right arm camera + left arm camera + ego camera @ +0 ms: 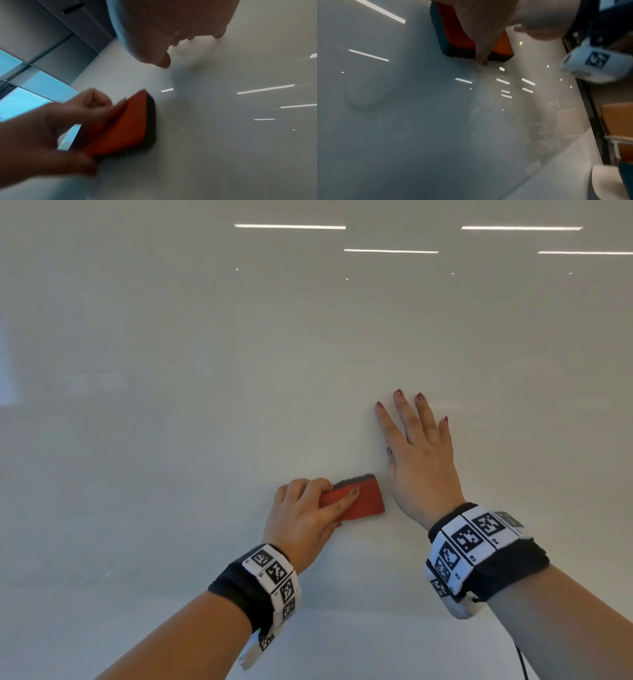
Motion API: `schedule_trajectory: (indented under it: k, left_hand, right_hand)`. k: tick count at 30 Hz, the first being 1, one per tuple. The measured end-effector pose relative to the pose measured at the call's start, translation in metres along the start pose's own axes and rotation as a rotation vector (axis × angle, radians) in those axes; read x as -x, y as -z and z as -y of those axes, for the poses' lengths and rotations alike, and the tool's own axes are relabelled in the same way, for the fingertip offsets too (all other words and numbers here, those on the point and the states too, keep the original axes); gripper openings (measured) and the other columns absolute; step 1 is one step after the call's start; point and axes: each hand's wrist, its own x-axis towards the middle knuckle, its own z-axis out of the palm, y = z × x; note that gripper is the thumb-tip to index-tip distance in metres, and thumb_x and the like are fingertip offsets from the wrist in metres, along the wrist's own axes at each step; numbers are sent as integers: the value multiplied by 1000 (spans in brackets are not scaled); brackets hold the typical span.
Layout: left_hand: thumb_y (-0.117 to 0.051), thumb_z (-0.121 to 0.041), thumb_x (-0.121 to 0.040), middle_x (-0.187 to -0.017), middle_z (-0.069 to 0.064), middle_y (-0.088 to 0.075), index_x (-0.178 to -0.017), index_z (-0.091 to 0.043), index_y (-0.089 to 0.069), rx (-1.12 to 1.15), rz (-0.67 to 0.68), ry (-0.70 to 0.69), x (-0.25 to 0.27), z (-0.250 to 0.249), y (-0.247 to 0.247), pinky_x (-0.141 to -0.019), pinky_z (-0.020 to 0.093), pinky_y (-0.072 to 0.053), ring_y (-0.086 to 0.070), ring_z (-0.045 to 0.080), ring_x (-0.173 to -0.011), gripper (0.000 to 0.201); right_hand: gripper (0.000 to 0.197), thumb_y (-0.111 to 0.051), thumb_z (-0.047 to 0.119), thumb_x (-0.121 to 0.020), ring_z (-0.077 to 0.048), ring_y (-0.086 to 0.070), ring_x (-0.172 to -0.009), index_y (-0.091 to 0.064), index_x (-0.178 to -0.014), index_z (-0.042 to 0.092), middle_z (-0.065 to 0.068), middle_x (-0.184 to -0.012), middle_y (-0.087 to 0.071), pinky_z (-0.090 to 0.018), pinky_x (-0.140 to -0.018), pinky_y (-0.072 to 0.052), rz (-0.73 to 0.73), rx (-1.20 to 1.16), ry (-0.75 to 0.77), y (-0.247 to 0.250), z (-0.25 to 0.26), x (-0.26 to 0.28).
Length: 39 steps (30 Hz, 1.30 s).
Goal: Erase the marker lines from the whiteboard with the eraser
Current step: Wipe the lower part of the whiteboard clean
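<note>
The whiteboard (239, 371) fills the head view; its face carries reflected ceiling light strips (289, 226) toward the top edge, and no marker lines can be made out on it. Toward the bottom edge, about midway across, the left hand (301, 518) holds the eraser (363, 498): its grip is closed round the red body, fingers curled over the far long side, forefinger laid along the back, thumb under the near side. The eraser's dark felt face lies against the whiteboard, as the left wrist view confirms. Just beside the eraser's right end, the right hand (418, 453) rests flat on the whiteboard, its grip fully open, fingers straight and spread, holding nothing. Both wrists carry bands of black-and-white marker tags (472, 546).
</note>
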Motion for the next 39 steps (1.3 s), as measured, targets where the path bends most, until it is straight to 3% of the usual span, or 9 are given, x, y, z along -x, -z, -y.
schedule_trajectory:
  k: [5,14,18,22,25,30,35,39]
  left_hand:
    - [-80,-33,-67,-108,-4,-48,-123,-41,-51,3,111,-82,48,-15,-27,-76,38,-46,-46,21,-89,64]
    - [-82,-30,-66,-110,-6,-51,-121,-43,-52,-107,130,-176,60,1,-24,-77,37,-43,-48,19,-90,64]
    - [-81,-33,-65,-107,0,-52,-122,-40,-50,-95,-24,6,29,18,3,-74,40,-45,-51,28,-85,65]
    - [-70,-39,-76,-113,6,-52,-130,-36,-49,-90,-119,236,-8,43,35,-78,42,-44,-47,30,-95,58]
    - [-72,-38,-77,-113,8,-53,-131,-34,-50,-79,-111,269,-12,44,37,-80,43,-44,-46,29,-97,59]
    - [-73,-39,-73,-113,-1,-45,-128,-40,-47,-75,-31,98,14,41,22,-78,43,-41,-44,27,-95,61]
    - [-86,-31,-58,-110,0,-51,-116,-42,-57,-60,172,-132,87,49,-4,-79,41,-38,-46,25,-92,66]
    - [-87,-21,-56,-109,-2,-55,-118,-43,-58,-114,298,-233,129,68,-10,-83,40,-35,-49,23,-93,72]
  right_hand:
    - [75,-51,4,-87,-29,-2,-146,-16,-151,23,-4,-159,-8,-57,-113,-12,-10,28,32,-6,-5,0]
    - [77,-49,4,-87,-28,3,-146,-12,-151,25,-2,-160,-3,-56,-113,-6,15,17,54,-8,-10,0]
    - [78,-50,3,-85,-30,2,-146,-13,-151,23,-4,-159,-4,-58,-112,-7,23,37,48,-9,-8,0]
    - [79,-49,2,-86,-31,5,-145,-10,-152,22,-5,-160,-1,-57,-112,-5,33,53,36,-9,-6,0]
    - [76,-48,4,-88,-33,4,-145,-11,-152,20,-8,-159,-2,-59,-112,-6,39,62,12,-10,0,-1]
    - [68,-44,7,-93,-33,3,-145,-11,-152,20,-7,-159,-2,-57,-113,-8,51,38,-31,-6,7,1]
    - [66,-41,7,-95,-31,4,-146,-11,-152,22,-5,-160,0,-55,-113,-6,69,34,-44,-2,7,3]
    - [66,-39,8,-96,-29,7,-146,-8,-152,23,-3,-160,3,-53,-114,-5,87,37,-64,-1,8,3]
